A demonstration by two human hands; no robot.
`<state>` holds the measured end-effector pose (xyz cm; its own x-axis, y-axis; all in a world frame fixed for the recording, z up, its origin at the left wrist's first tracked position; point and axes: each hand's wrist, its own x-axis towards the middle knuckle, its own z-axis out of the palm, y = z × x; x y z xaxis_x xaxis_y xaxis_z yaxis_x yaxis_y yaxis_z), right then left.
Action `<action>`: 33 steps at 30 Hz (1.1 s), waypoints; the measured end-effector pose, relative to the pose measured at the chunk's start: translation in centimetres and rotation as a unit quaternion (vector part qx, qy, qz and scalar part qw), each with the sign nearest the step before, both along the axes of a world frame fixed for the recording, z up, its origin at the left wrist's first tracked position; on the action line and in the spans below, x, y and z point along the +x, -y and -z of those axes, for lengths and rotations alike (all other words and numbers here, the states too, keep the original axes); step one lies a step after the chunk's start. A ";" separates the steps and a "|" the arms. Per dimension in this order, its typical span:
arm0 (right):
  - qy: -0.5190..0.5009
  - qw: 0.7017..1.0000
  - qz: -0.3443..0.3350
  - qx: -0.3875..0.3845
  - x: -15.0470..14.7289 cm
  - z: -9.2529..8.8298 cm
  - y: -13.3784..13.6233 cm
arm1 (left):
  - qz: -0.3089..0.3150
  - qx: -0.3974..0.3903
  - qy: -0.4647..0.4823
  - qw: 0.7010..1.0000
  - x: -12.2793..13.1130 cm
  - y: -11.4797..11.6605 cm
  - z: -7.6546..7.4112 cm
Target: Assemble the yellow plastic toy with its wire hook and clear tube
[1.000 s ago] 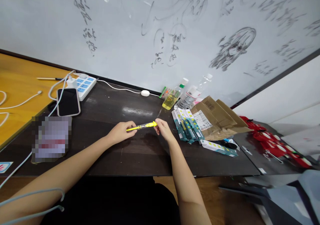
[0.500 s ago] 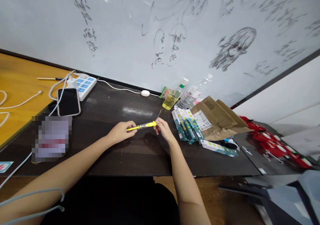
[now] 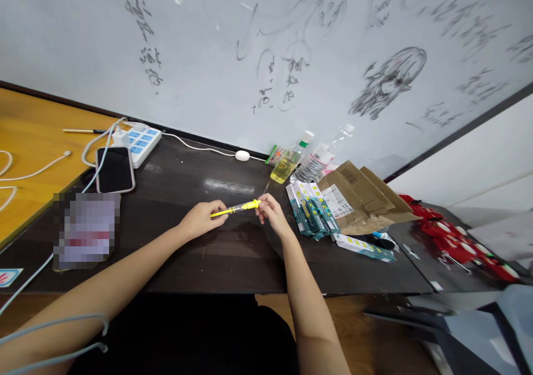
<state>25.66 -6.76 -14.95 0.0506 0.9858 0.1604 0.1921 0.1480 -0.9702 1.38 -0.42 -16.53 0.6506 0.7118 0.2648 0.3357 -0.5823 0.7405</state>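
A slim yellow-and-black tool (image 3: 236,209), pen-like with a greyish middle section, is held between my two hands above the dark table; I cannot make out its exact kind. My left hand (image 3: 204,218) is closed round its black-and-yellow left end. The fingertips of my right hand (image 3: 270,213) pinch the bright yellow right end, with the very tip hidden by the fingers. The tool tilts slightly, right end higher. Several teal-and-white boxes (image 3: 313,211) with a tool pictured on them lie just right of my right hand.
Behind the boxes stand an oil-coloured bottle (image 3: 284,167), a clear water bottle (image 3: 312,164) and an opened cardboard box (image 3: 360,189). A phone (image 3: 115,170) and power strip (image 3: 144,142) lie at left. The whiteboard (image 3: 200,86) bounds the table's back.
More of the tool's yellow right part shows beside my right fingers, which have shifted slightly. Its right end sits a touch higher. My left hand keeps its hold, nearly still.
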 end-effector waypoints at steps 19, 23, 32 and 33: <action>0.091 0.994 0.051 -0.025 -0.1 0.8 -0.3 | 0.030 0.013 -0.023 0.999 0.0 0.3 0.1; 0.110 0.993 0.047 -0.024 -0.3 0.8 -0.3 | 0.025 0.011 -0.026 0.999 0.0 0.2 0.0; 0.031 0.999 0.012 0.013 -0.3 0.3 0.0 | 0.014 -0.009 -0.003 1.000 0.0 0.2 -0.2; 0.036 0.999 0.012 0.014 -0.4 0.3 0.0 | 0.015 -0.008 -0.006 1.000 0.0 0.3 -0.2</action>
<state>25.27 -6.77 -15.25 0.0607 0.9796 0.1914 0.2651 0.1691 -0.9493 1.33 -0.68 -16.28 0.6753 0.6954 0.2458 0.3263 -0.5805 0.7460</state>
